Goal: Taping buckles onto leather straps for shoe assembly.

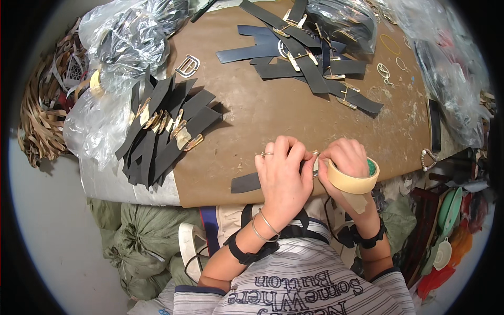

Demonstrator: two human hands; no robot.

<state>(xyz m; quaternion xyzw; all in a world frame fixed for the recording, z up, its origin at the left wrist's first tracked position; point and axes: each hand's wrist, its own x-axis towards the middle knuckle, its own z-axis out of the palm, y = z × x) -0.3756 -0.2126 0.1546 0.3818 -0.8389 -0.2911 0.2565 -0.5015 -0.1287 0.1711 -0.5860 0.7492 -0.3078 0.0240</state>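
Observation:
Close to the table's near edge, my left hand (283, 178) is closed on a short black strap (245, 183), its free end sticking out to the left. My right hand (346, 157) pinches at a small metal buckle (315, 167) by the strap's other end; the fingers cover most of it. Something pale, like a bit of tape, shows between the fingertips. A roll of cream masking tape (350, 184) hangs around my right hand like a bangle, with a loose tail of tape against the wrist.
Black straps with gold buckles (170, 126) are heaped at left on the brown table (226, 105). More dark straps (315, 68) lie across the back. A loose silver buckle (188, 66) sits between. Plastic bags (126, 42) flank the table; a phone (434, 126) lies at the right edge.

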